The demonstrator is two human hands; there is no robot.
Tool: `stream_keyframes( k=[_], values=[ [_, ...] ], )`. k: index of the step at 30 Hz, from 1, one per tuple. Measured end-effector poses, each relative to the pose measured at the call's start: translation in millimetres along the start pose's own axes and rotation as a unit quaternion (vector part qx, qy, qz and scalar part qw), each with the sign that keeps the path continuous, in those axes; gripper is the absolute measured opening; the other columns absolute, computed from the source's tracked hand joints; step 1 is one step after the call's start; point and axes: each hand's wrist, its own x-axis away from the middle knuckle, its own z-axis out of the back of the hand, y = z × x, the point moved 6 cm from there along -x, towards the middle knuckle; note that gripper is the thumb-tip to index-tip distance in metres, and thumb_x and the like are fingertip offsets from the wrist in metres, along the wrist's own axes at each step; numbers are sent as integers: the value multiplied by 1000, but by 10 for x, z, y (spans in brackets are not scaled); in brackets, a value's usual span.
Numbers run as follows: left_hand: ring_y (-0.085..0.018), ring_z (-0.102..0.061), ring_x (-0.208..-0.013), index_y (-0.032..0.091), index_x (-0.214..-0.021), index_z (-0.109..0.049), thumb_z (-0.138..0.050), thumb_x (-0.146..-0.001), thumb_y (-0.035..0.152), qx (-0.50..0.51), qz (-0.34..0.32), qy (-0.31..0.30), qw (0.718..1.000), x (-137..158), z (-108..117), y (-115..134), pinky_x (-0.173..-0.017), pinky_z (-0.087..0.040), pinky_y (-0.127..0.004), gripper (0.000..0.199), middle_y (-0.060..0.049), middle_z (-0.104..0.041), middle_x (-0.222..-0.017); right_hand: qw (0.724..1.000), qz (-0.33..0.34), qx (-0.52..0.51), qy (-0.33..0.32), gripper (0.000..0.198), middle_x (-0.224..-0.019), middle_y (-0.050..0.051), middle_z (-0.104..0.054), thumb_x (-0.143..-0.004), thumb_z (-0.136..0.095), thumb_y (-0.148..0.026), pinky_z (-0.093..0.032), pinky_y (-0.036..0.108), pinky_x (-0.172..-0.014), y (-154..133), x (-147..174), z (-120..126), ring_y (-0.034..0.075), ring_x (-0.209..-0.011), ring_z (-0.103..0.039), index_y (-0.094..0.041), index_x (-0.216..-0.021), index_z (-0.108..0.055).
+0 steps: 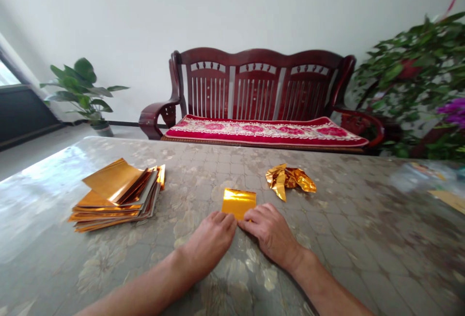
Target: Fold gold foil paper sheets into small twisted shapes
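Observation:
A small sheet of shiny gold foil paper [239,202] lies on the table in front of me. My left hand [214,233] has its curled fingers on the near left edge of the sheet. At the near right edge, my right hand [271,231] presses with bent fingers, the thumb and fingertips close to the left hand. Both hands pinch the near edge, which their fingers partly hide. To the left lies an uneven stack of gold foil paper [112,195], some sheets showing grey backs. Crumpled gold foil [288,179] sits beyond my right hand.
The table [348,238] has a patterned, glossy covering. A clear plastic bag [417,175] rests at its right side. Behind the table stands a dark red wooden bench [257,88] with a red floral cushion [254,129]. Potted plants [83,88] flank the bench.

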Motion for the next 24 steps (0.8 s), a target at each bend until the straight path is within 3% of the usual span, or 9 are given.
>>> stream_keyframes(
  k=[13,24],
  values=[
    [-29,-58,-109,6,-117,-60,-45,-87,3,-110,56,-7,992,104,-125,113,-89,-49,-41,34,-19,-63,-113,998,1,-38,47,28,-77,1,-68,-96,-47,-15,-31,32,-77,97,74,-8,14,-77,-54,-19,-76,-67],
    [-26,-61,-99,9,-112,-67,-41,-84,-2,-119,103,-42,987,154,-274,9,-84,-50,-40,40,-16,-66,-99,993,-52,49,94,25,-61,-1,-57,-84,-54,-10,-25,31,-65,202,140,-22,14,-63,-45,-18,-60,-53]
  ],
)
